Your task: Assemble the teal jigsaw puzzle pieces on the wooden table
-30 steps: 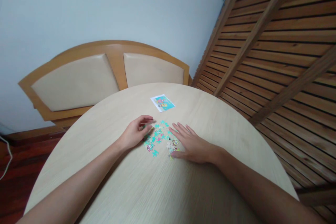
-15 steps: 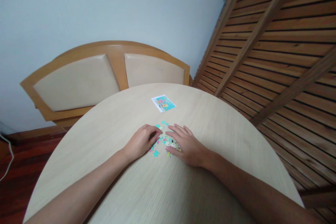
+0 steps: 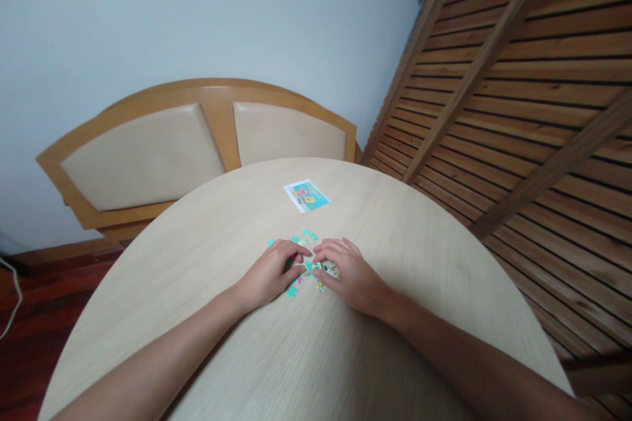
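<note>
We curve our left hand [image 3: 270, 272] and right hand [image 3: 356, 277], fingers parted from thumbs, around some jigsaw pieces [image 3: 310, 266] on the table [image 3: 395, 230].

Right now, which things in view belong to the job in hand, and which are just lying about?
Belong:
left hand and right hand
puzzle pieces between and around them
round table beneath
picture card, probably: similar turquoise, though untouched

Just about:
padded wooden panel
slatted wooden frame
white cable

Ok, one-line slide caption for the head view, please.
Left hand and right hand curled over puzzle pieces on a round table, a picture card lying beyond.
</note>
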`<action>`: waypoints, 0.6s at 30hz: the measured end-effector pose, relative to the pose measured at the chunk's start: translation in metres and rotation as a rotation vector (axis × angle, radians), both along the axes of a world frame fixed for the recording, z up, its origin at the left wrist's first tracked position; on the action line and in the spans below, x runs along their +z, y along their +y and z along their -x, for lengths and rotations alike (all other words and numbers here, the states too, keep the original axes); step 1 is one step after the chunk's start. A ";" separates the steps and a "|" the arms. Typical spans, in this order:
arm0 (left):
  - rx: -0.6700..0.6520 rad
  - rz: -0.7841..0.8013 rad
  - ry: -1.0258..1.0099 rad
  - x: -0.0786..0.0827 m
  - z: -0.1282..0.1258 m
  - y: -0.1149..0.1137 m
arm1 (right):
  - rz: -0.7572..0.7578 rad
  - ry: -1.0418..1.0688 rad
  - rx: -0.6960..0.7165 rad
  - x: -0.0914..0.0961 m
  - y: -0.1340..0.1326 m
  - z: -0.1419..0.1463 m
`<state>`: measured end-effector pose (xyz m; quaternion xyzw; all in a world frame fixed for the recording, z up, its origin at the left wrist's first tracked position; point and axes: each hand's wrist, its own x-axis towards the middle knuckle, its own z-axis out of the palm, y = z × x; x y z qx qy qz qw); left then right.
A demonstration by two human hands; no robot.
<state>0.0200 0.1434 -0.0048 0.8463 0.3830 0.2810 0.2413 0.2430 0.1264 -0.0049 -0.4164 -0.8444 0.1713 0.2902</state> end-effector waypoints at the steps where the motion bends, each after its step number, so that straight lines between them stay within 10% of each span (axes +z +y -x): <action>1: -0.014 -0.007 0.005 0.001 0.000 0.000 | -0.006 0.007 0.000 0.000 0.001 0.000; 18: 0.137 -0.134 0.143 0.030 0.007 -0.003 | -0.040 0.089 0.126 0.005 0.008 -0.010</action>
